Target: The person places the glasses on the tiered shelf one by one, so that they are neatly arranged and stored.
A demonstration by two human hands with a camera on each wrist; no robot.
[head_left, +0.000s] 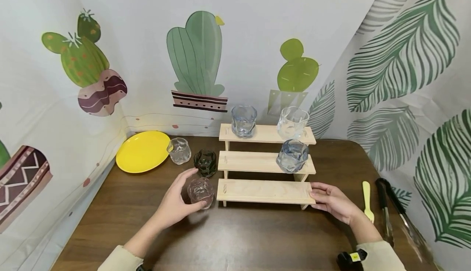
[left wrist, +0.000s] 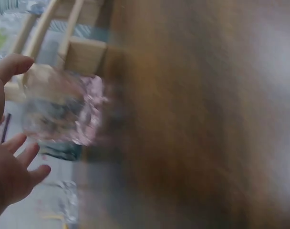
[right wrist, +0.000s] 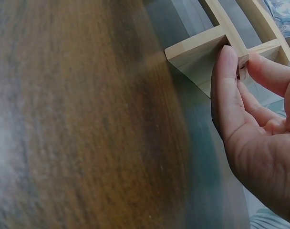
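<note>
A pinkish clear glass [head_left: 200,192] [left wrist: 90,112] stands on the table just left of a three-step wooden display shelf [head_left: 265,191]. Around its left side my left hand [head_left: 173,204] [left wrist: 14,176] spreads thumb and fingers, without visibly gripping it. My right hand [head_left: 334,202] [right wrist: 259,138] pinches the right end of the lowest step between thumb and fingers. Behind the pink glass are a dark glass [head_left: 205,163] and a clear glass [head_left: 179,151]. A blue glass [head_left: 292,156] sits on the middle step; on the top step are a pale blue glass [head_left: 244,122] and a clear tumbler [head_left: 293,123].
A yellow plate [head_left: 142,151] lies at the back left of the brown table [head_left: 239,238]. At the right are a pale yellow fork-like utensil [head_left: 366,197] and black-handled metal tongs [head_left: 384,205]. A printed curtain [head_left: 250,58] hangs behind.
</note>
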